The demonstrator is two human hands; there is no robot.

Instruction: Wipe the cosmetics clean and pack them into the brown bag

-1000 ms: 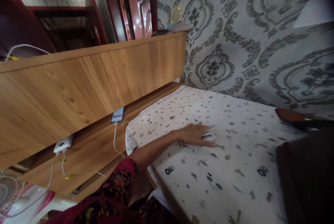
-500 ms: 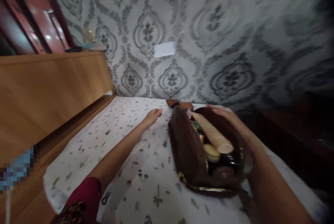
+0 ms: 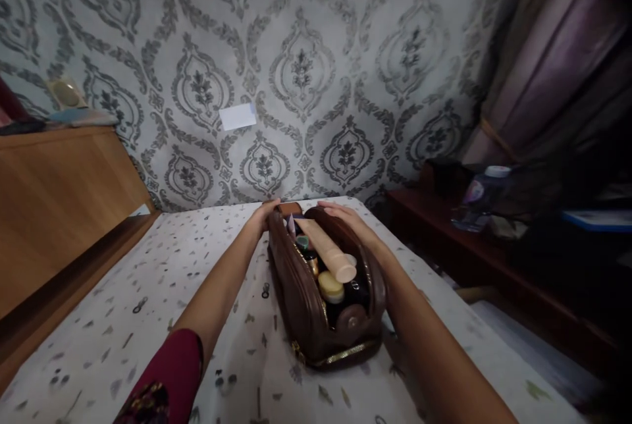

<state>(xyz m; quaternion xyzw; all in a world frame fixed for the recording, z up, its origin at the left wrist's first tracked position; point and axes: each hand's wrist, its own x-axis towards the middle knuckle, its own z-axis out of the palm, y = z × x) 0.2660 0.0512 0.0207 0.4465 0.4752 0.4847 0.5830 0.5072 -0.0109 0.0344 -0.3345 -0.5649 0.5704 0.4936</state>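
An open brown zip toiletry bag (image 3: 296,292) stands on the patterned white cloth, its long side running away from me. Out of its mouth lies a beige tube (image 3: 326,249), above a yellow-lidded jar (image 3: 330,286) and other small dark containers. My left hand (image 3: 264,214) is closed at the bag's far left corner, its fingertips partly hidden. Along the right rim rests my right hand (image 3: 350,221), fingers curved over the far right edge and gripping that side. A tan leather piece (image 3: 290,209) shows at the bag's far end.
The white cloth (image 3: 207,259) reaches to the patterned wall (image 3: 296,81). At left stands a wooden headboard or panel (image 3: 59,200). On the dark red furniture (image 3: 419,220) at right is a clear bottle (image 3: 478,200), near a purple curtain (image 3: 548,68).
My left hand has moved right, from above the cloth to the bag's far left corner. My right hand stays at the bag's right side. The view has turned right.
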